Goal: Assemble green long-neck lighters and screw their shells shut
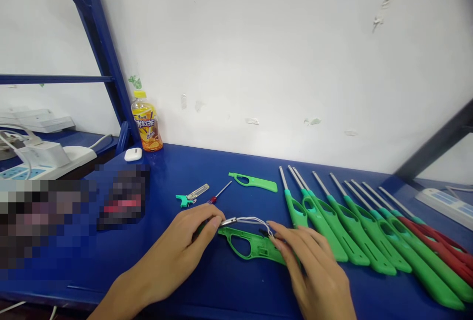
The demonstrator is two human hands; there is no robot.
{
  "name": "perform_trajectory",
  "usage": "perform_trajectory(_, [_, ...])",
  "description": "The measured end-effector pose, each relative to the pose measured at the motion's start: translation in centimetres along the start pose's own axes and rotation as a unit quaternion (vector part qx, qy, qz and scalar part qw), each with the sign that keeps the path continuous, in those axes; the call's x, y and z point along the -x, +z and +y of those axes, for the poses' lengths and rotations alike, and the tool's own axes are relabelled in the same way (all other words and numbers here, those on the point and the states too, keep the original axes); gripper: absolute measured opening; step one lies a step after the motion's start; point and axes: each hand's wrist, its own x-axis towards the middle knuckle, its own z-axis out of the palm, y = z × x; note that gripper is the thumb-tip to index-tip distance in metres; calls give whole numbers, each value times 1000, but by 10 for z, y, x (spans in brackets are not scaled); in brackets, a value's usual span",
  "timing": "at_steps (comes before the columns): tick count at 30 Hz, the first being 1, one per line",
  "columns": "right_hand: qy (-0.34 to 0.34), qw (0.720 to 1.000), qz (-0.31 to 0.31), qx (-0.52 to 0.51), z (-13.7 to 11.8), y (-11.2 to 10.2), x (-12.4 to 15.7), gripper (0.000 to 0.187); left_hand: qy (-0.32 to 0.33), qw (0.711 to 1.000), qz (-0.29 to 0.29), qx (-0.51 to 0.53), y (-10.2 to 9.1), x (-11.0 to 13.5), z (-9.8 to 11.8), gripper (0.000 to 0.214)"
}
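My left hand [185,243] pinches the metal tube end [228,221] of a part with thin white wires [253,220] running from it. Those wires lie over an open green lighter shell half [247,244] flat on the blue table [207,280]. My right hand [310,261] rests on the right end of that shell, fingers pressed down near the wire ends. A second green shell half [253,181] lies further back. A small teal trigger piece with a metal strip [191,196] and a small red-handled screwdriver [219,194] lie behind my left hand.
Several assembled green long-nosed lighters [343,221] and some red ones [439,243] lie in a row at right. A yellow drink bottle [146,122] and a white case [133,154] stand by the wall. Power strips [447,203] sit at far right and at far left. A blurred patch covers the left.
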Motion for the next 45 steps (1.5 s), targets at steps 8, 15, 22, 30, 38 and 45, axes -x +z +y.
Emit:
perform_trajectory(8, [-6, 1000, -11, 0, 3, 1, 5, 23, 5, 999, -31, 3, 3, -2, -5, 32])
perform_trajectory(15, [-38, 998, -57, -14, 10, -1, 10, 27, -34, 999, -30, 6, -2, -2, -7, 27])
perform_trajectory(22, [-42, 997, -69, -15, 8, 0, 9, 27, -32, 999, -30, -12, -3, -3, -11, 22])
perform_trajectory(30, [-56, 993, -102, -8, 11, -3, 10, 28, -14, 1000, -9, -6, 0, -5, -17, 15])
perform_trajectory(38, [-46, 990, -132, -24, 13, -4, 15, 35, -17, 999, -21, -39, 1, -5, -17, 14])
perform_trajectory(45, [-9, 985, -161, -59, 7, -4, 10, 30, -35, 994, -48, -95, 0, -4, -23, 18])
